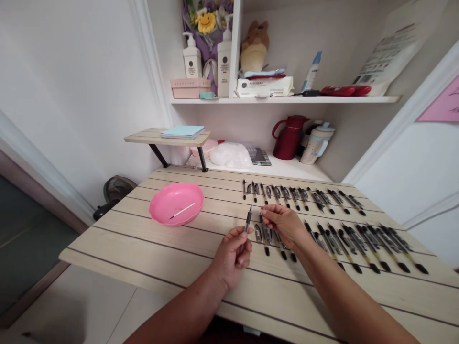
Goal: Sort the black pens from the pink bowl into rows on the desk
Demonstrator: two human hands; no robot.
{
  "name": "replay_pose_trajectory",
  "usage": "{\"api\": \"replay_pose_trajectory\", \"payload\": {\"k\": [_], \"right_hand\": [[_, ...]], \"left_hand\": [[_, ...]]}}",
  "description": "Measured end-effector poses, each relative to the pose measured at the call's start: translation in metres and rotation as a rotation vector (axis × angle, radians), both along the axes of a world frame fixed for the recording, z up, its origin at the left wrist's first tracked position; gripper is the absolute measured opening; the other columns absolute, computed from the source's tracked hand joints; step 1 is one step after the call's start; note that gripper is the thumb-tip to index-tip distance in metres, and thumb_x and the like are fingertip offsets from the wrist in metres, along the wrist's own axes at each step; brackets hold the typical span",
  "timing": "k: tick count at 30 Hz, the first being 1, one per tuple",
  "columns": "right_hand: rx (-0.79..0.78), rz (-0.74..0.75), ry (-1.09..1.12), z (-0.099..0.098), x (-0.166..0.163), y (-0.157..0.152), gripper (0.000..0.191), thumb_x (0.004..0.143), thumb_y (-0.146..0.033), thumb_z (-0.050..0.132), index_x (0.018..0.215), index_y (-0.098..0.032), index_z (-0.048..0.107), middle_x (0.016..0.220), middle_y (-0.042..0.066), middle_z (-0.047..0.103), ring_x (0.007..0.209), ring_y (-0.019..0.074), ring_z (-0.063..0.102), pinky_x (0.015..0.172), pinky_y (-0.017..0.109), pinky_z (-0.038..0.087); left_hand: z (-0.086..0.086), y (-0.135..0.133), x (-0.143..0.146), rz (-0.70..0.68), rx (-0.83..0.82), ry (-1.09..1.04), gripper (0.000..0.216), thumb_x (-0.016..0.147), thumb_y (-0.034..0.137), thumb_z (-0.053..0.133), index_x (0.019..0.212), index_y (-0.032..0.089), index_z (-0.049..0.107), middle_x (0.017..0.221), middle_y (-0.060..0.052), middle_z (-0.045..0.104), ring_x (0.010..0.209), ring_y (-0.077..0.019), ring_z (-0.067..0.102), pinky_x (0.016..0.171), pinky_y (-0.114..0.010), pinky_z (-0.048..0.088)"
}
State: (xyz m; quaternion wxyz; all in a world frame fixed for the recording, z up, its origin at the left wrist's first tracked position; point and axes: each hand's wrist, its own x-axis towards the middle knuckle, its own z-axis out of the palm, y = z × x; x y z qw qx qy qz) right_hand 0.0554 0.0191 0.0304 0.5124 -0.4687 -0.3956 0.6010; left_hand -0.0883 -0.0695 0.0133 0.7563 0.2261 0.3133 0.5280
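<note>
In my left hand (pixel 234 251) is a pen (pixel 248 219) with a dark grip, held upright with its pointed tip up. To the right of that tip, my right hand (pixel 285 222) is closed in a pinch, apart from the pen; anything between its fingertips is too small to make out. Below the right hand lie several pens (pixel 265 239) with black ends, in a row with loose dark caps (pixel 258 233). A second row of pens and caps (pixel 283 195) lies farther back.
A pink dish (pixel 158 217) at the left holds a thin white pen refill (pixel 182 210). Behind it stands a small raised shelf (pixel 143 136) with a blue notebook (pixel 182 131). A red jug (pixel 289 138) and a pale bottle (pixel 315 145) stand at the back.
</note>
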Motion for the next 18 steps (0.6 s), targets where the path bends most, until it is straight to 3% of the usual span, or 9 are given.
{"api": "replay_pose_trajectory", "payload": {"k": [5,12,18], "right_hand": [[-0.007,0.058,-0.078,-0.001,0.000,-0.007,0.023,0.053,-0.023,0.074,0.070,-0.014,0.062,0.052,-0.003,0.057,0.041,0.0044,0.049,0.034,0.014,0.034],[0.056,0.101,-0.173,0.001,0.001,-0.016,0.021,0.056,-0.027,0.071,0.070,-0.014,0.062,0.057,-0.001,0.061,0.049,0.0073,0.054,0.044,0.017,0.043],[0.124,0.095,-0.290,-0.003,0.010,-0.020,0.023,0.059,-0.031,0.069,0.074,-0.015,0.061,0.049,-0.002,0.059,0.040,0.0073,0.049,0.039,0.019,0.040]], "left_hand": [[0.002,0.000,0.000,0.046,0.048,-0.021,0.024,0.068,0.030,0.063,0.088,0.016,0.057,0.055,0.005,0.051,0.032,0.0002,0.030,0.034,-0.015,0.012],[-0.002,0.002,-0.001,0.102,-0.029,-0.044,0.025,0.066,0.028,0.065,0.087,0.017,0.057,0.056,0.005,0.051,0.032,0.0004,0.030,0.034,-0.016,0.011],[-0.003,0.003,-0.002,0.111,-0.077,-0.053,0.026,0.065,0.027,0.065,0.088,0.017,0.057,0.056,0.006,0.050,0.032,0.0005,0.028,0.034,-0.015,0.011]]}}
